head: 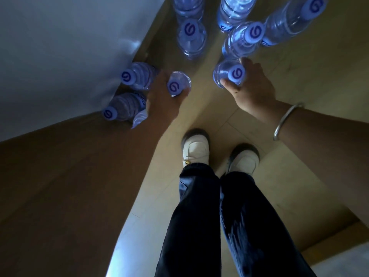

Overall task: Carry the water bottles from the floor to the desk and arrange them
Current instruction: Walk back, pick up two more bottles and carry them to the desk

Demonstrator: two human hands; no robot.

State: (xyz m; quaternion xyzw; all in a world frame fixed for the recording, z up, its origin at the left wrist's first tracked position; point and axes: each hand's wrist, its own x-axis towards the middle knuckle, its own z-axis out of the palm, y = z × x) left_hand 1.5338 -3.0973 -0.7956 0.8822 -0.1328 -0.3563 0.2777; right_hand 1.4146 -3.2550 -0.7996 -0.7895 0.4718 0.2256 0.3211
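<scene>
I look straight down. My left hand (162, 96) grips a clear water bottle with a pale blue cap (176, 85) by its upper part, right beside the desk's corner. My right hand (253, 86), with a metal bangle on the wrist, is closed around the neck of another bottle (235, 73) over the floor. Two more bottles (137, 76) (121, 108) stand upright by the edge of the desk (60, 186) at left, just left of my left hand. Several bottles (191, 35) (247, 39) (295, 19) stand on the floor ahead.
The brown desk panel fills the lower left, with a pale glossy surface (60, 47) above it. My legs in dark trousers and white shoes (196, 148) stand on the tan floor (299, 96). A lighter patch lies at the bottom right corner.
</scene>
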